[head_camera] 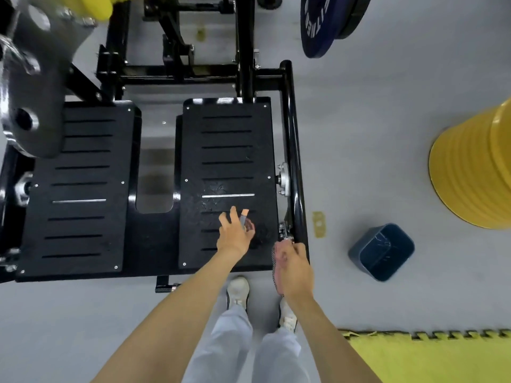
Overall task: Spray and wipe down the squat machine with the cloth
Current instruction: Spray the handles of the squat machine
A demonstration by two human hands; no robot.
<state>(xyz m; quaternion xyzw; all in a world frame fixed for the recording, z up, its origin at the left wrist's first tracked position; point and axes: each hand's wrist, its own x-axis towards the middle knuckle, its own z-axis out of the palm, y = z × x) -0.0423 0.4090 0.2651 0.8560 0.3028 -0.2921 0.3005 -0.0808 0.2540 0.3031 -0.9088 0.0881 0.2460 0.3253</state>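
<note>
The black squat machine has two slotted foot plates, one on the left and one on the right. Over the near end of the right plate my left hand holds a small clear spray bottle with its nozzle pointing away from me; wet patches shine on the plate just beyond it. My right hand grips a grey mesh cloth at the plate's near right corner, beside the black frame tube.
A dark blue bin stands on the grey floor to the right, with a yellow ribbed column behind it. Blue and black weight plates sit at the top right. Grey machine brackets overhang the left plate. My shoes are just below the platform edge.
</note>
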